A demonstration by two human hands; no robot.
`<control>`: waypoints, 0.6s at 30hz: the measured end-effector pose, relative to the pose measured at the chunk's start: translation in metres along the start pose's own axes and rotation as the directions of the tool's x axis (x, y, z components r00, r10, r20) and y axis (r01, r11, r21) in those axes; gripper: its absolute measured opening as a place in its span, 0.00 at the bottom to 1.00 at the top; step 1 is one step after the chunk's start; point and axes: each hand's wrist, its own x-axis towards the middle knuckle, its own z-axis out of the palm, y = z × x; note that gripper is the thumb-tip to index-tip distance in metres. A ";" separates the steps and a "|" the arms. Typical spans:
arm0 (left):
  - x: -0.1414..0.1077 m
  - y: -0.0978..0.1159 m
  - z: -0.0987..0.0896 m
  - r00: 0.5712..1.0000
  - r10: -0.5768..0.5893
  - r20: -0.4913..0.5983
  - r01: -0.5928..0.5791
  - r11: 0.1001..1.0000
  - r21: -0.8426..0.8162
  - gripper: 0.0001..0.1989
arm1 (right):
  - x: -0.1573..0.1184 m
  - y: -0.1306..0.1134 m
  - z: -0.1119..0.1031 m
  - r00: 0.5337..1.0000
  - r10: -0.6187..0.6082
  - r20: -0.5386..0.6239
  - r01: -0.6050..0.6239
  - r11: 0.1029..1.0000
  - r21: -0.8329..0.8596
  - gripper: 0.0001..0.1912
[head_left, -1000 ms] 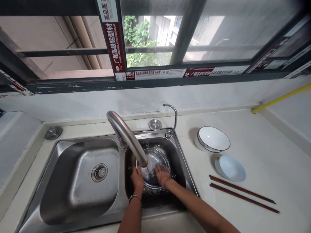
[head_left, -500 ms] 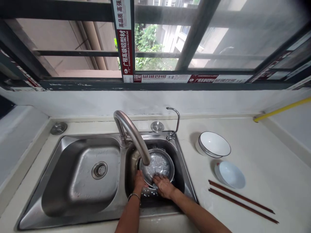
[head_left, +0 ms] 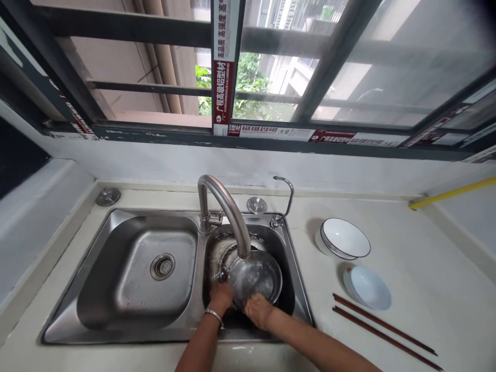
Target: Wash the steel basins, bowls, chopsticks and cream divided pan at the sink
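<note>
Two bowls [head_left: 343,237] and chopsticks [head_left: 383,330] lay beside the sink [head_left: 96,279], unwashed or washed I could not tell. A steel plate [head_left: 253,276] tilted under the faucet [head_left: 228,206] in the right basin, its near rim held by the curled left hand [head_left: 220,298] and right hand [head_left: 258,311].

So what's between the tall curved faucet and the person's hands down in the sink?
In the head view, a round steel dish lies there, below the mouth of the curved faucet, with the left hand and right hand at its near edge.
</note>
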 end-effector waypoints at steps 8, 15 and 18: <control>-0.042 0.008 -0.035 0.995 0.102 0.001 -0.102 0.994 0.044 0.18 | 0.006 0.011 -0.004 0.959 0.132 -0.251 -0.049 0.950 0.310 0.22; -0.088 -0.026 -0.056 0.992 0.056 -0.114 -0.122 0.684 -0.719 0.30 | -0.031 0.009 -0.048 0.692 0.645 -0.324 0.493 -0.094 0.865 0.19; -0.093 -0.034 -0.057 0.996 -0.040 -0.080 -0.045 0.552 -0.832 0.34 | -0.058 0.006 -0.060 0.691 0.681 -0.243 0.620 -0.385 0.683 0.19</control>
